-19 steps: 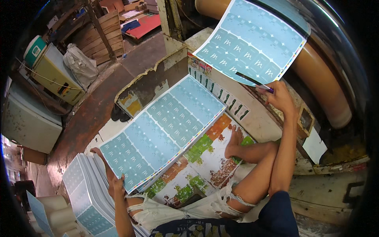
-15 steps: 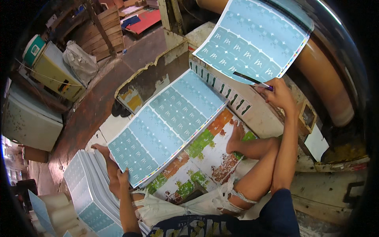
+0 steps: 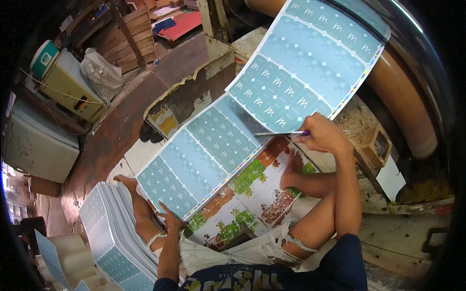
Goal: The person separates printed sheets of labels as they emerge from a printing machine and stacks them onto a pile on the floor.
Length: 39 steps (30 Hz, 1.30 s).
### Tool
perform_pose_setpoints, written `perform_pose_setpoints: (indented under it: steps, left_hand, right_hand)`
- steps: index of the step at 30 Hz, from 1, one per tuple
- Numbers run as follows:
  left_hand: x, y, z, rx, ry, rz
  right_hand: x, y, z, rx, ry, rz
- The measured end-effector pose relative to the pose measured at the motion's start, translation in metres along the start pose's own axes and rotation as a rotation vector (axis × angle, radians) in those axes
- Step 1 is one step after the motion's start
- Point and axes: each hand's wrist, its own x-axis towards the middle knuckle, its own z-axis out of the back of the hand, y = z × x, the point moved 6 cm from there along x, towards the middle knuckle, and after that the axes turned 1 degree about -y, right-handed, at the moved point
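A printed sheet [image 3: 310, 63] in pale blue and teal hangs down from the roller at the upper right. My right hand [image 3: 324, 136] is closed round the purple handle of a knife [image 3: 279, 133], whose long thin blade lies along the sheet's lower edge. Below it, a stack of matching printed sheets [image 3: 196, 155] lies slantwise in front of me. At the stack's near left corner is my left hand [image 3: 171, 220], its fingers stretched apart and holding nothing I can see.
A tall pile of printed sheets [image 3: 104, 228] stands at my left. The dark metal roller [image 3: 407, 29] and a brown cylinder [image 3: 407, 97] fill the upper right. My bare feet rest beside the stack, over a patterned board [image 3: 247, 177]. A small wooden box [image 3: 376, 145] sits at right.
The hanging sheet has come further down, its lower edge now over the stack's far end. My right hand moved down and left with the knife. My left hand's fingers spread at the corner.
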Motion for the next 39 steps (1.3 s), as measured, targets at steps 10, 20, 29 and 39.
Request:
perform_pose_setpoints:
  steps: [10, 20, 29, 39]
  left_hand:
    - [-0.162, -0.367, 0.006, -1.377, 1.068, -0.301]
    - [-0.133, -0.385, -0.007, -1.693, 0.838, -0.407]
    - [-0.135, -0.289, -0.002, -1.531, 0.74, -0.262]
    - [-0.114, -0.251, 0.006, -1.527, 0.669, -0.259]
  right_hand:
    - [0.008, 0.028, 0.007, -0.017, 0.258, 0.127]
    - [0.001, 0.054, -0.069, 0.248, 0.511, 0.172]
    - [-0.004, -0.043, -0.009, 0.624, -0.279, -0.195]
    - [-0.033, -0.145, 0.041, 0.749, -1.165, -0.339]
